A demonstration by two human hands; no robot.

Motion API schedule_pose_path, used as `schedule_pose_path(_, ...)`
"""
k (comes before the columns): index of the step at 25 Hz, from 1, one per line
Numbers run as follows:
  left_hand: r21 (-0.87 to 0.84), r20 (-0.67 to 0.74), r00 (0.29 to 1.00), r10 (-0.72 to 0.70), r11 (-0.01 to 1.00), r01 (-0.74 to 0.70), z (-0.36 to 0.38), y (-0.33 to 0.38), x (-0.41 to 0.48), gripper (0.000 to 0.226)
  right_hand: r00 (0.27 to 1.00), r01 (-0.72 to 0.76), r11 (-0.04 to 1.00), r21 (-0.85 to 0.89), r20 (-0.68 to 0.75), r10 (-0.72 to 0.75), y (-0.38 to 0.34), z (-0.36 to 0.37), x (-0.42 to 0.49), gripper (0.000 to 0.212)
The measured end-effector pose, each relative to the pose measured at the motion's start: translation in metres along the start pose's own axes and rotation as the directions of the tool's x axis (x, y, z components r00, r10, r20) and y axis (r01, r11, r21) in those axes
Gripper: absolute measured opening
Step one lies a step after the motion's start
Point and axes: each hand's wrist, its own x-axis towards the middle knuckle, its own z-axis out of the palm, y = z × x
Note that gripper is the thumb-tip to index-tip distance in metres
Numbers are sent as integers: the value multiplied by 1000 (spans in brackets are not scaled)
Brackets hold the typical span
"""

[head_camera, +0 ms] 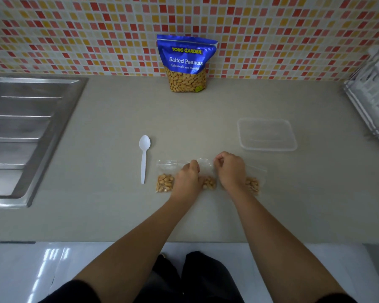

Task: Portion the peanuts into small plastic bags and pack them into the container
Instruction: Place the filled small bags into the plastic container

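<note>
Three small clear bags with peanuts lie in a row on the counter: a left bag (165, 179), a middle bag (208, 171) and a right bag (254, 181). My left hand (187, 179) pinches the top left edge of the middle bag. At that bag's top right corner my right hand (230, 171) pinches the edge too. The blue Salted Peanuts pouch (186, 62) stands against the tiled wall. A clear, empty plastic container (267, 134) sits at the right, beyond my right hand. A white plastic spoon (144, 158) lies left of the bags.
A steel sink drainboard (29, 136) takes up the counter's left side. A white wire rack (374, 106) stands at the far right edge. The counter's front edge (118, 240) runs just below my forearms.
</note>
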Motion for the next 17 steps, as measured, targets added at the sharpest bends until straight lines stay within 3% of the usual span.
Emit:
schedule_pose_path(3, 11, -58, 998, 15, 1000, -14, -8, -7, 0, 17, 995, 100, 989, -112, -4, -101, -2, 2, 0, 24)
schedule_pose_path(5, 37, -98, 993, 62, 998, -59, -16, -19, -3, 23, 968, 248, 963, -107, -7, -250, -12, 4, 1, 25)
schedule_pose_path(8, 177, -74, 968, 241, 958, -225, -22, -51, -6, 30, 890, 448, 884, -132, 161, -427, -31, 14, 5, 29)
schedule_pose_path(12, 303, -25, 919, 393, 879, -368, -25, -83, -12, 29, 873, 467, 851, -240, 278, -401, -36, 24, 7, 25)
schedule_pose_path(17, 242, -35, 892, 451, 870, -430, -24, -90, -11, 27, 849, 503, 857, -110, 246, -467, -44, 18, 6, 8)
